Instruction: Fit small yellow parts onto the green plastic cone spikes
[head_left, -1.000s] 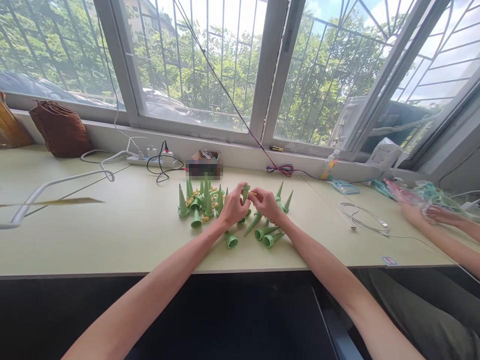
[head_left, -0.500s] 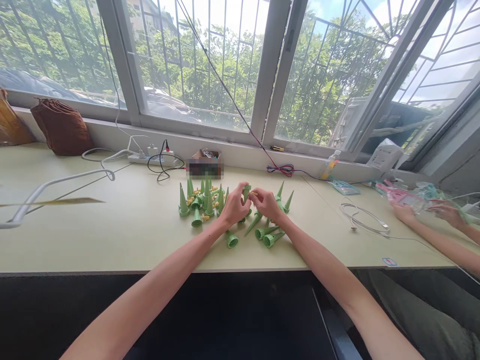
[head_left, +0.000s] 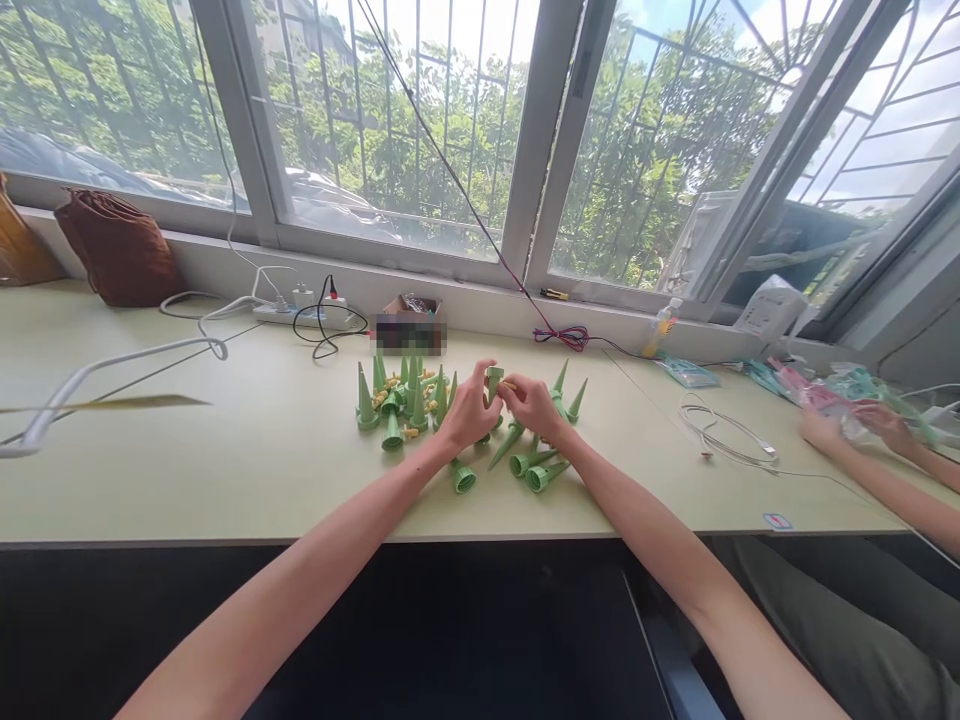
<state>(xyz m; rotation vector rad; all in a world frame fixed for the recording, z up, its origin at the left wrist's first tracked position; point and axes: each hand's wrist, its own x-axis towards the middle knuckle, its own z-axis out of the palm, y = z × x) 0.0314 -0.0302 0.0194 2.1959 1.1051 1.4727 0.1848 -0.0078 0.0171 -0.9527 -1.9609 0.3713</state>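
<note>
Over the middle of the table, my left hand [head_left: 472, 408] is closed around a green plastic spike [head_left: 494, 373], its wide end up. My right hand [head_left: 531, 405] meets it from the right, fingertips pinching a small yellow valve piece [head_left: 509, 386] against the spike's side. Much of both pieces is hidden by my fingers. Left of my hands, several green spikes [head_left: 365, 403] stand upright among small yellow pieces [head_left: 409, 432]. A spike [head_left: 465, 479] lies below my left hand with its ribbed opening facing me. More spikes [head_left: 546, 476] lie below my right hand.
At the back stand a power strip [head_left: 304, 315] and a small cardboard box [head_left: 412, 308]. A white cable [head_left: 724, 435] lies coiled to the right. Beyond it, a co-worker's hands [head_left: 825, 428] handle plastic-wrapped items [head_left: 817, 390]. A brown bag [head_left: 116, 248] sits at the back left.
My hands stay nearly in place, with small finger shifts around the spike and the yellow piece. On the right, the co-worker's hand has moved slightly to the right with the pink package.
</note>
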